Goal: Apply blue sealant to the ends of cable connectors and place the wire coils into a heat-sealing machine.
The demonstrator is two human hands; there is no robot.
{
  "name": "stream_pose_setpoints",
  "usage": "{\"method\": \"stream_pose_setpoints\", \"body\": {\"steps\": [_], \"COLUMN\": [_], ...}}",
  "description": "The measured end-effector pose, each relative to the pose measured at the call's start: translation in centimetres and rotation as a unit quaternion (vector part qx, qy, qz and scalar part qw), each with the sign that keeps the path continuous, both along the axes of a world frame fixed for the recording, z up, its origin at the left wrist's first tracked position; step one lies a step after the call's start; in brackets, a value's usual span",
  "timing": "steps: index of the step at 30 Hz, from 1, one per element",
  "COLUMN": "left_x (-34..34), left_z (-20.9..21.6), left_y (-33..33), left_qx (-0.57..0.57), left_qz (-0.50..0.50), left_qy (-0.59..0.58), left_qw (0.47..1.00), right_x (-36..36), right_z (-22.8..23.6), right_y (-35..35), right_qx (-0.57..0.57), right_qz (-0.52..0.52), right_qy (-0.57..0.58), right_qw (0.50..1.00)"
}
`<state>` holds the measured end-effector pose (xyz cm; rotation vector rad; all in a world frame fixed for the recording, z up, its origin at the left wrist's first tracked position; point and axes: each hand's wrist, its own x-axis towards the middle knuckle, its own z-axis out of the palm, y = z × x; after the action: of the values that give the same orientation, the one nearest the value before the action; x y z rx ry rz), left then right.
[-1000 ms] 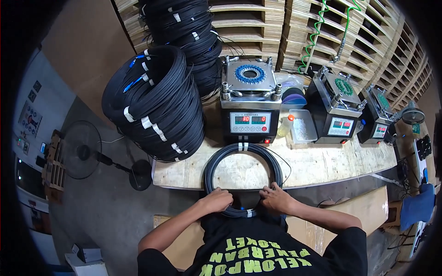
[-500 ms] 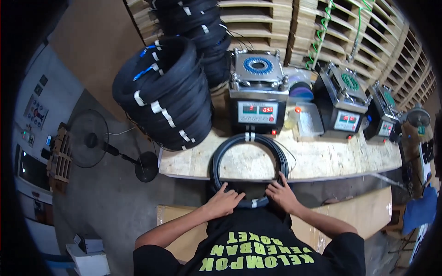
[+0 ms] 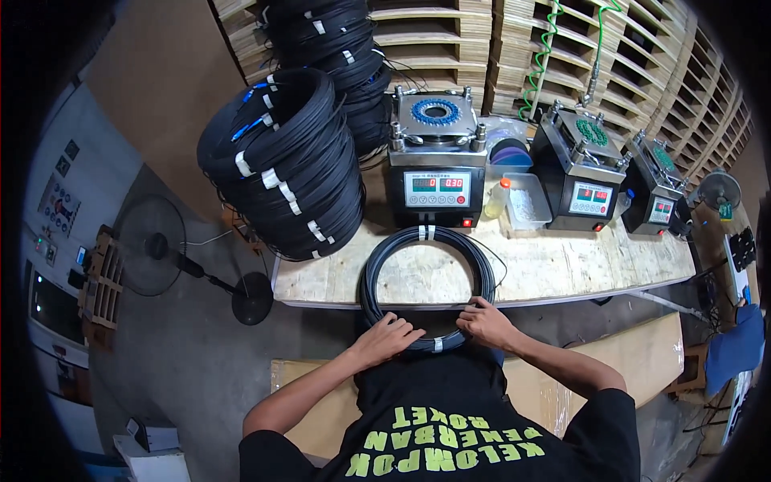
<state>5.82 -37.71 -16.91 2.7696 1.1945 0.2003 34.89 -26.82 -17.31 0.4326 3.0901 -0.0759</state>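
A round coil of black cable (image 3: 370, 277) rests with its far side on the wooden table, and its near side hangs over the front edge close to my body. White tape binds it at the far and near sides, and a loose loop of cable sticks out on its right. My left hand (image 3: 389, 338) is closed on the near left part of the coil, its fingers bent over the ring. On the near right part, my right hand (image 3: 487, 324) grips the same coil with curled fingers. Both thumbs are partly hidden.
Stacked cable coils (image 3: 281, 193) stand at the table's left. Behind my coil is a machine (image 3: 438, 189) with a lit display; two similar machines (image 3: 590, 181) (image 3: 654, 189) stand right. A bottle (image 3: 498, 198) and plastic tub (image 3: 544, 210) sit between. A fan (image 3: 253, 297) stands left on the floor.
My right index finger, stretched along the coil before, is now curled in. My left fingers have bent more over the ring. The whole view has shifted slightly.
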Motion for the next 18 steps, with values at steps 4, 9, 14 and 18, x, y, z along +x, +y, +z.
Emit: {"method": "stream_pose_setpoints", "body": {"steps": [4, 9, 14, 18], "left_x": [-1.0, -1.8, -3.2, -4.0], "left_z": [1.1, 9.1, 15.6, 19.1], "left_y": [-0.2, 0.3, 2.7, 3.4], "left_qx": [0.109, 0.082, 0.117, 0.072], "left_qz": [-0.023, -0.004, 0.025, 0.071], "left_qy": [0.051, -0.091, -0.199, -0.293], "left_qw": [0.992, 0.992, 0.973, 0.951], "right_x": [-0.4, -0.6, -2.6, -3.9], "right_z": [2.4, 9.5, 16.2, 21.2], "right_y": [-0.4, 0.8, 4.3, 5.3], "right_qx": [-0.015, -0.117, -0.246, -0.338], "right_qz": [0.009, -0.028, -0.016, -0.092], "right_qy": [0.005, 0.047, 0.146, 0.160], "right_qw": [1.000, 0.992, 0.958, 0.923]}}
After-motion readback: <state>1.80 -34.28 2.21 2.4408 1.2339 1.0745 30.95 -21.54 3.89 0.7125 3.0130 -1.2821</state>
